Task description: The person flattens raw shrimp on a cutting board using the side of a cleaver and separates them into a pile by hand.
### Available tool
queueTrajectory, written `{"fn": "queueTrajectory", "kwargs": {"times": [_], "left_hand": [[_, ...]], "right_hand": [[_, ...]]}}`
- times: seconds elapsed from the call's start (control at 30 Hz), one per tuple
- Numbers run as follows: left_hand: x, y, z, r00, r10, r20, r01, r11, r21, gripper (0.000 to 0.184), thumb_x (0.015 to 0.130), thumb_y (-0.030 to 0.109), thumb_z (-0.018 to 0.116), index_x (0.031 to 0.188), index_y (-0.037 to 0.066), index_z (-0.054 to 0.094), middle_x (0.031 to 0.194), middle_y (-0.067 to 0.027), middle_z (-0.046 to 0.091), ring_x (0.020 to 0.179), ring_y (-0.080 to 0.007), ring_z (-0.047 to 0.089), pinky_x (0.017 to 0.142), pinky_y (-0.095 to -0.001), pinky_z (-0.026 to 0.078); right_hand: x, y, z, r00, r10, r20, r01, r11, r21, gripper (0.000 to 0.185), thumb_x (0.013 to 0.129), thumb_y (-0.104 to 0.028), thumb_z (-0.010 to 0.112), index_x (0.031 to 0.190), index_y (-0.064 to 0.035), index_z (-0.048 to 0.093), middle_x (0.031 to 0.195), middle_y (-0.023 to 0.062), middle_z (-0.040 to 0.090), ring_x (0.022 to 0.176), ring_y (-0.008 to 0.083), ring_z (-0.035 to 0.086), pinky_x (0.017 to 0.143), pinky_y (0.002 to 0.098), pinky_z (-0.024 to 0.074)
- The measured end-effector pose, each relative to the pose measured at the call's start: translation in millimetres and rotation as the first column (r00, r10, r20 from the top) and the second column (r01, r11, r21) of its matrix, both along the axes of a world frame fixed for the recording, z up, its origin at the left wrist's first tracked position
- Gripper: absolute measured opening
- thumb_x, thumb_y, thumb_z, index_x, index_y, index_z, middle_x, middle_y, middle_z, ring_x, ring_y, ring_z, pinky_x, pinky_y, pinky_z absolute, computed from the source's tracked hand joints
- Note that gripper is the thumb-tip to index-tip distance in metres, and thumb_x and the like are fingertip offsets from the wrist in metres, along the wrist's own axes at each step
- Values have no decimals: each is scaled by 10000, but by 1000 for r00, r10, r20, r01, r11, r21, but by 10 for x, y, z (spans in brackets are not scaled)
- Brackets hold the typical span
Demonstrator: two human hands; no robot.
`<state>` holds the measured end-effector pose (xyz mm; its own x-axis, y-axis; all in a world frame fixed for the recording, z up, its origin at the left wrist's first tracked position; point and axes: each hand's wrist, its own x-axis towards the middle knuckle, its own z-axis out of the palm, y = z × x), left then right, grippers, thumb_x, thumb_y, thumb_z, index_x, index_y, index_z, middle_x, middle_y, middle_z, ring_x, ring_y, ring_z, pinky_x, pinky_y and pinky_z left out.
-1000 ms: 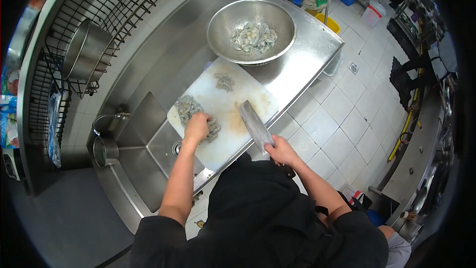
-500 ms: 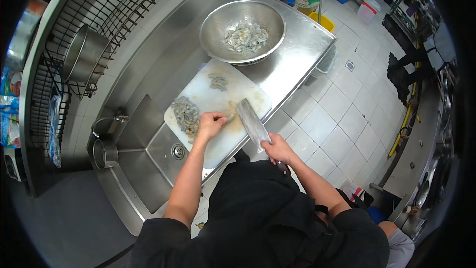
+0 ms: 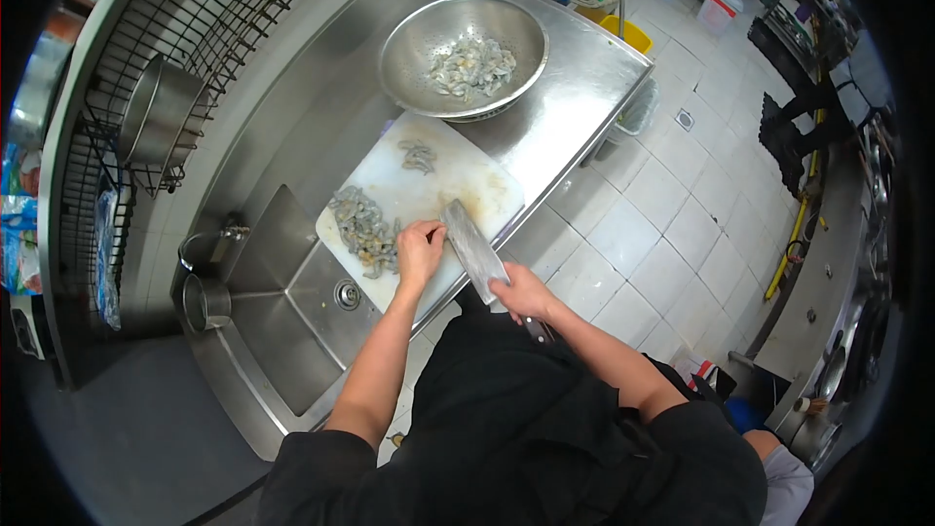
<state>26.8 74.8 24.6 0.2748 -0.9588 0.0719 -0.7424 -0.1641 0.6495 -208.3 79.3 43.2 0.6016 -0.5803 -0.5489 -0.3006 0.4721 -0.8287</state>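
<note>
My right hand (image 3: 521,292) is wrapped round the handle end of a wide cleaver (image 3: 473,251), whose blade lies over the white cutting board (image 3: 453,170). Beside the blade, my left hand (image 3: 420,251) has its fingers pinched; a shrimp was between them a moment ago, but the fingertips now hide what they hold. A pile of grey shrimp (image 3: 362,229) lies on the board to the left of my left hand. Farther up the board is a smaller group of shrimp (image 3: 418,156). Beyond the board stands a steel colander (image 3: 404,63) with more shrimp inside.
A steel sink (image 3: 292,331) with a drain is left of the board. A wire rack (image 3: 209,15) holding a metal pot (image 3: 161,117) runs along the upper left. Right of the counter are a tiled floor, a yellow bucket (image 3: 628,34) and another person's dark-clothed legs.
My left hand has come away from the shrimp pile with one shrimp and moved right, up to the cleaver. The blade has shifted left towards it. The whole view has shifted slightly.
</note>
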Motion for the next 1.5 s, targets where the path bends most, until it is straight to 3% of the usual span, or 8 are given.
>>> {"fn": "queueTrajectory", "kwargs": {"times": [0.7,0.9,1.1,1.2,1.27,1.33,1.43,1.5], "left_hand": [[-275,160,-160,847,489,-207,-475,872,114,207,823,152,725,961,5,772,856,-192,746,773,-277,732,756,-364,555],[-309,-132,58,911,323,257,-388,883,264,230,814,176,710,949,-11,714,872,-190,738,791,-297,727,752,-370,558],[279,-493,-5,840,279,-466,-346,936,-64,276,804,101,713,1043,-33,681,903,-186,730,766,-242,709,731,-333,556],[522,-465,300,987,133,-89,-132,991,23,215,775,46,683,983,-6,703,941,-175,729,831,-277,709,771,-364,562],[654,-324,315,883,-263,389,22,851,524,181,770,30,651,939,27,717,973,-174,726,901,-332,698,805,-413,562],[683,-233,318,889,-265,375,54,871,488,186,768,33,651,942,26,715,958,-178,723,902,-338,692,811,-416,560],[708,-193,269,901,-267,343,114,906,407,196,764,39,651,949,23,712,928,-186,715,902,-350,680,823,-422,555],[668,-204,161,982,-168,88,143,962,233,202,769,50,664,963,7,703,889,-173,712,853,-311,687,796,-399,556]], "right_hand": [[-449,233,-63,967,228,-118,-240,966,-97,311,954,-202,536,1082,80,561,611,132,593,423,201,574,408,374,461],[-693,90,204,957,270,-107,-272,962,4,291,947,-190,542,1097,55,586,625,107,596,413,185,554,402,361,452],[-638,-10,203,973,171,-151,-179,983,-37,290,943,-185,528,1109,45,586,612,105,593,414,179,550,395,353,442],[-567,-41,142,970,173,-173,-187,980,-62,295,944,-200,533,1095,50,580,611,114,596,420,183,557,397,361,444],[-552,-76,224,959,228,-171,-245,965,-88,296,940,-204,541,1074,57,578,611,129,600,424,196,565,403,370,452],[-528,-85,193,942,288,-172,-309,945,-112,299,935,-208,549,1053,65,575,611,143,604,428,209,573,408,379,459],[-405,-103,-193,936,243,-254,-320,890,-325,296,923,-207,560,1003,77,570,628,183,612,454,261,598,458,415,487],[-271,-199,-376,974,-8,-227,-161,680,-715,294,920,-204,564,983,82,563,646,217,614,488,306,618,512,439,501]]}}
